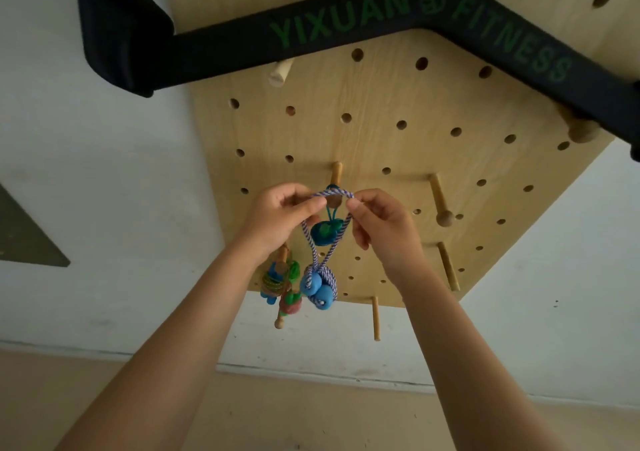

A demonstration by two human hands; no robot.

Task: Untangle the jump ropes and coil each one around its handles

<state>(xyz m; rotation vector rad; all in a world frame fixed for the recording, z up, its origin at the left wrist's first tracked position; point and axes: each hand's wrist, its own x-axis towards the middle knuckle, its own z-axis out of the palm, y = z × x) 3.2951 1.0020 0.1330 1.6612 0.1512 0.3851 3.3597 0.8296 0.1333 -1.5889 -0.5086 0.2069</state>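
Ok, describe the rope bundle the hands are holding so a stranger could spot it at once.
Find the wooden pegboard on the white wall. Near its lower middle, both hands pinch a loop of rope at a peg. From that loop hangs the blue-and-white rope bundle, coiled around blue handles, unlike the multicoloured bundle left of it.

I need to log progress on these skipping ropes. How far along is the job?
Looks done: the blue-and-white braided rope is coiled around its blue handles, and a multicoloured bundle hangs beside it. In hand: left hand and right hand pinch its loop at a wooden peg. Left: settling the loop; further ropes aren't visible.
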